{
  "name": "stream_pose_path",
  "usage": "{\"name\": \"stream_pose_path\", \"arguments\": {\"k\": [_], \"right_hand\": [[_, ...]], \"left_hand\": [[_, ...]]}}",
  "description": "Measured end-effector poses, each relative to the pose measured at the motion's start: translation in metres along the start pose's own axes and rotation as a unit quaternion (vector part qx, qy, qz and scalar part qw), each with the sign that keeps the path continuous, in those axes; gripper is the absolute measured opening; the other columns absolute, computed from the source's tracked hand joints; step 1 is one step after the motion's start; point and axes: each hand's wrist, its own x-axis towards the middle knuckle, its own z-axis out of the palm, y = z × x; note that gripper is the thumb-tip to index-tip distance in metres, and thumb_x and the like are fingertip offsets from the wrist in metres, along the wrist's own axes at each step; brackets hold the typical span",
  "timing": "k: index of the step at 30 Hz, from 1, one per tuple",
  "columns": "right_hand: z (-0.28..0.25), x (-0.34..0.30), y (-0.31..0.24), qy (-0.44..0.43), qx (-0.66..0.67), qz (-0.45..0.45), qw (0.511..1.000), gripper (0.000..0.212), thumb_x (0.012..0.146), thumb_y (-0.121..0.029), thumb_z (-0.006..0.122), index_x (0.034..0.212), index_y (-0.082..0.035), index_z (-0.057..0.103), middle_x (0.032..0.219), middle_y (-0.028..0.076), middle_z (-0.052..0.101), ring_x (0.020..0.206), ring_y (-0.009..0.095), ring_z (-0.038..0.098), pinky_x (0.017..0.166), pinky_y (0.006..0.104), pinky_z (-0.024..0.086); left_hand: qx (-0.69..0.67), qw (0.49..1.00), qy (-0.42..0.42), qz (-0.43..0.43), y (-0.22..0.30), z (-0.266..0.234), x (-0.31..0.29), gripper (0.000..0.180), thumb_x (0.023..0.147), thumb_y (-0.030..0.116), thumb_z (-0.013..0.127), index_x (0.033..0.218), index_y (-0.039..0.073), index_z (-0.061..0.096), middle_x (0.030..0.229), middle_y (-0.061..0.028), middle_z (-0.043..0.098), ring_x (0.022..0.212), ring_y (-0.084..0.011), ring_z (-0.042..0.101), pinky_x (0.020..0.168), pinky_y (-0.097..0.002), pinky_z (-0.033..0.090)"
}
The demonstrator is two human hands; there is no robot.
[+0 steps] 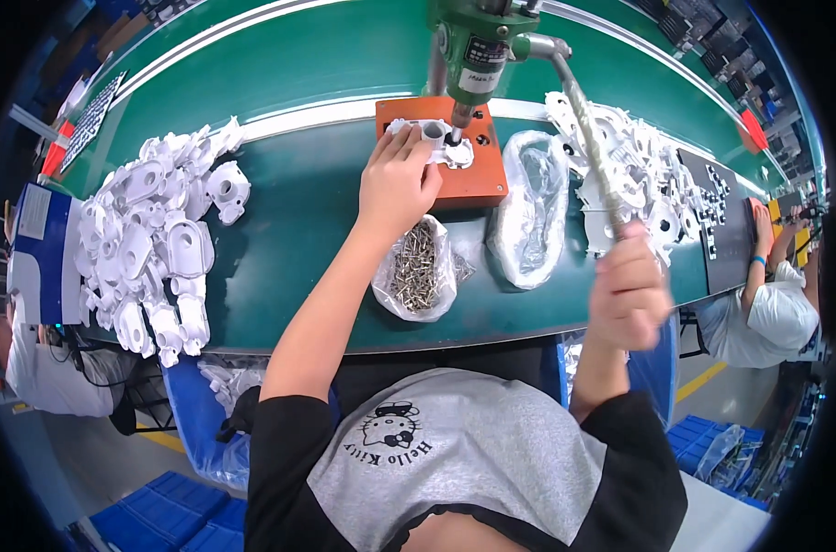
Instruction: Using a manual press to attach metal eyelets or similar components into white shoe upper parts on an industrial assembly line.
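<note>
In the head view, the white part point(447, 154) lies on the orange block point(473, 189), beneath the tip of the green press point(469, 55). It is held down by the left grip point(400, 179), fingers laid over it, presumably so that it is kept steady there. The ridged-looking lever point(595, 143), right of the block, is clenched in the blurred right grip point(630, 293). Small shiny metal fasteners point(414, 267) are gathered in a translucent bag point(427, 311) on the block's near side, apparently for easy reach. Smooth, plastic-looking castings with round openings are piled in a left heap point(147, 179) and a right heap point(652, 170), flanking the block on the dark green surface point(285, 202).
</note>
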Motion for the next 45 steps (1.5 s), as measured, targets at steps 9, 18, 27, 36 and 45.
{"name": "stream_pose_path", "arguments": {"k": [9,18,27,36,45], "right_hand": [[-0.029,0.064,0.021,-0.108,0.127,0.01,0.986,0.034,0.083,-0.027,0.045,0.06,-0.002,0.049,0.067,0.012,0.056,0.069,0.025,0.053,0.083,0.0474,0.034],[0.048,0.21,0.142,0.081,0.166,0.276,0.943,0.017,0.089,-0.024,0.047,0.082,-0.011,0.055,0.068,0.002,0.053,0.058,0.014,0.053,0.052,0.0253,0.038],[0.034,0.172,0.196,-0.052,0.023,0.476,0.877,0.013,0.081,-0.008,0.052,0.092,-0.002,0.057,0.073,0.006,0.057,0.058,0.015,0.054,0.047,0.0286,0.04],[-0.037,0.082,0.09,-0.003,-0.1,0.271,0.957,0.033,0.087,-0.013,0.053,0.116,0.003,0.057,0.111,0.011,0.063,0.1,0.017,0.058,0.088,0.0279,0.044],[-0.162,-0.083,0.005,0.173,-0.35,0.344,0.854,0.02,0.083,-0.004,0.054,0.101,0.001,0.062,0.1,0.006,0.062,0.093,0.014,0.056,0.082,0.0258,0.042]], "left_hand": [[0.011,1.0,0.005,0.008,0.003,-0.001,-0.005,0.025,0.077,0.012,0.058,0.097,-0.002,0.059,0.112,-0.0227,0.062,0.109,-0.0357,0.058,0.101,-0.0449,0.041],[-0.005,1.0,-0.022,-0.002,-0.001,0.0,-0.005,0.026,0.076,0.011,0.058,0.1,0.0,0.059,0.113,-0.0219,0.062,0.11,-0.0355,0.058,0.102,-0.044,0.04],[-0.024,0.997,-0.061,-0.028,-0.027,-0.009,-0.001,0.034,0.078,0.012,0.056,0.111,0.005,0.056,0.104,-0.0121,0.066,0.1,-0.0301,0.062,0.099,-0.0422,0.042],[-0.144,0.976,-0.126,-0.101,-0.027,-0.012,-0.001,0.039,0.088,0.014,0.055,0.123,0.0,0.047,0.12,-0.0218,0.057,0.111,-0.0348,0.057,0.091,-0.0386,0.047],[-0.177,0.962,-0.16,-0.133,-0.004,-0.008,0.004,0.041,0.089,0.012,0.055,0.126,0.002,0.042,0.124,-0.0225,0.053,0.112,-0.038,0.055,0.091,-0.0413,0.047]]}}
